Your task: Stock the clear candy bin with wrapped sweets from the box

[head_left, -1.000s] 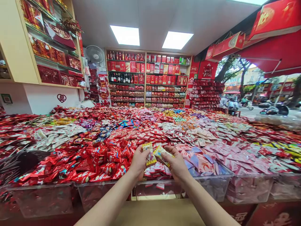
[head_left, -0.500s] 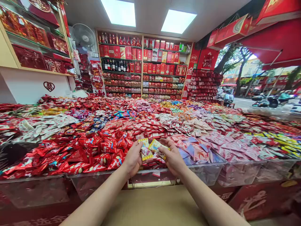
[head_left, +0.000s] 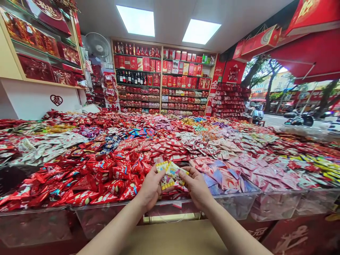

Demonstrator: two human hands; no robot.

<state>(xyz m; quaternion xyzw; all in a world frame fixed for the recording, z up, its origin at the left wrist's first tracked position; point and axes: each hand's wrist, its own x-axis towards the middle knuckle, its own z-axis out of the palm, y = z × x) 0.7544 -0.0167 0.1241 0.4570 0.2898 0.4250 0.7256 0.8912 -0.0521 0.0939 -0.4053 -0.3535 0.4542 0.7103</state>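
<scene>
In my left hand (head_left: 151, 187) a small yellow-and-white candy packet (head_left: 166, 182) is pinched between thumb and fingers. A second packet of the same look, a yellow-edged candy packet (head_left: 175, 171), is gripped by my right hand (head_left: 198, 186). The two packets overlap in front of me, the right one tilted. Both hands hover over the near edge of the candy bins. Red shiny candy packets (head_left: 103, 177) lie just left of my left hand. Pink and lilac packets (head_left: 225, 175) are beside my right hand.
Clear plastic bins (head_left: 233, 205) line the near edge, heaped with wrapped sweets. Below my forearms is a brown cardboard surface (head_left: 172, 237). Shelves of red boxes and bottles (head_left: 138, 67) stand at the back. A fan (head_left: 98, 47) hangs at the left; a street with scooters (head_left: 297, 118) opens at the right.
The two packets have come together and now overlap; before, they were slightly apart. Both hands sit a little lower in the picture, as the view has tilted up slightly.
</scene>
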